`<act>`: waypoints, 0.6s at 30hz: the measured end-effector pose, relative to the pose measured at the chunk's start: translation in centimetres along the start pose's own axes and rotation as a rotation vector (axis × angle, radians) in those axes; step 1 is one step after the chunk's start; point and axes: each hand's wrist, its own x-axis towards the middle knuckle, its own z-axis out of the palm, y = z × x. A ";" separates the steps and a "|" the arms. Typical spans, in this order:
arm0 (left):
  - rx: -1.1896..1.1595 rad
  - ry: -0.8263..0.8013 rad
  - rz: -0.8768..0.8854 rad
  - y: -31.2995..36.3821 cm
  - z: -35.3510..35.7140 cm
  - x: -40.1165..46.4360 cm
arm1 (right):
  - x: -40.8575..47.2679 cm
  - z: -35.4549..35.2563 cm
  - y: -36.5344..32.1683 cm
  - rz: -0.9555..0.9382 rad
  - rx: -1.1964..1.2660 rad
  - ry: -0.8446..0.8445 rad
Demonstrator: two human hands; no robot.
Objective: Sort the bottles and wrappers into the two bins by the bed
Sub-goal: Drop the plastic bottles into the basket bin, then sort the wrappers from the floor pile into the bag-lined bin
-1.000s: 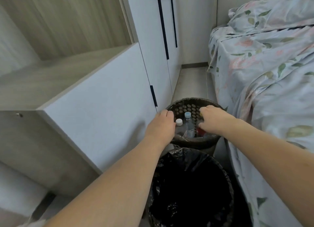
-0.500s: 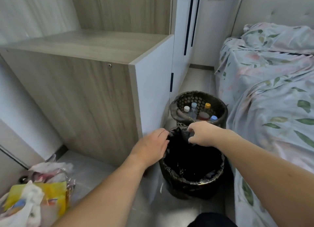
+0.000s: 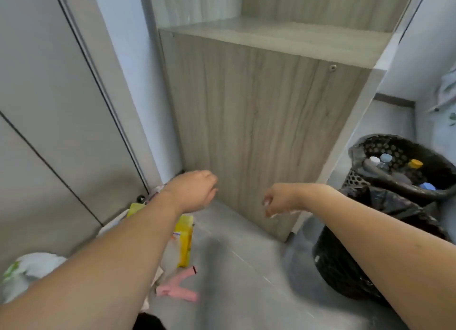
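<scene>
Both hands hang in the air in front of the wooden cabinet (image 3: 259, 132), apart from each other and holding nothing. On the left hand (image 3: 195, 191) the fingers curl loosely downward, empty. The right hand (image 3: 281, 200) is also empty, its fingers drooping in a loose curl; motion blur hides finer detail there.

Two bins stand at the right edge, touching. The farther one is a perforated bin (image 3: 360, 179) with a dark liner folded over its rim; four bottle caps show inside it: one white cap (image 3: 374, 160), one pale blue cap (image 3: 386, 157), one yellow cap (image 3: 415, 163) and one darker blue cap (image 3: 428, 186). The bottle bodies below the caps are mostly hidden. The nearer one is a black-lined bin (image 3: 345, 268), partly covered by the right forearm, and its contents cannot be seen.

Wrappers lie on the grey floor (image 3: 246, 268) at lower left, well apart from the bins and under the left forearm: one yellow packet (image 3: 185, 240) with clear film beside it, one pink wrapper (image 3: 177, 287) lying flat, and one white-and-green crumpled bag (image 3: 27, 270) near the left edge. More scraps behind the left wrist are too hidden to count.
</scene>
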 end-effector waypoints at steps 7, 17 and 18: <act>-0.139 -0.032 -0.332 -10.7 4.0 -7.1 | 8.4 3.9 -11.3 -0.147 -0.124 -0.060; -0.385 0.019 -0.393 -9.1 17.0 -16.9 | 15.5 19.5 -15.5 -0.226 -0.186 -0.209; -0.397 0.005 -0.382 -8.8 18.1 -17.7 | 15.8 21.3 -15.2 -0.215 -0.166 -0.225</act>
